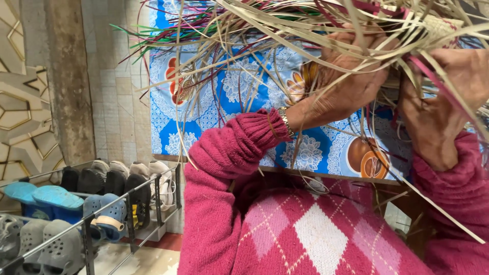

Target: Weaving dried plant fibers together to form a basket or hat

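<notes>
I hold a half-woven piece of palm-leaf strips (428, 28) up close to my face. Long loose straw-coloured, red and green strips (214, 35) fan out to the left and hang down. My left hand (351, 76) grips the strips from below, with a metal bracelet on its wrist. My right hand (443, 97) pinches strips at the right side of the weaving. Both arms wear a dark pink knitted sweater (305, 234) with a diamond pattern.
A table covered by a blue flowered oilcloth (316, 147) with cup pictures stands in front of me. At the lower left a metal shoe rack (86, 203) carries several shoes and clogs. A tiled wall (117, 91) rises behind it.
</notes>
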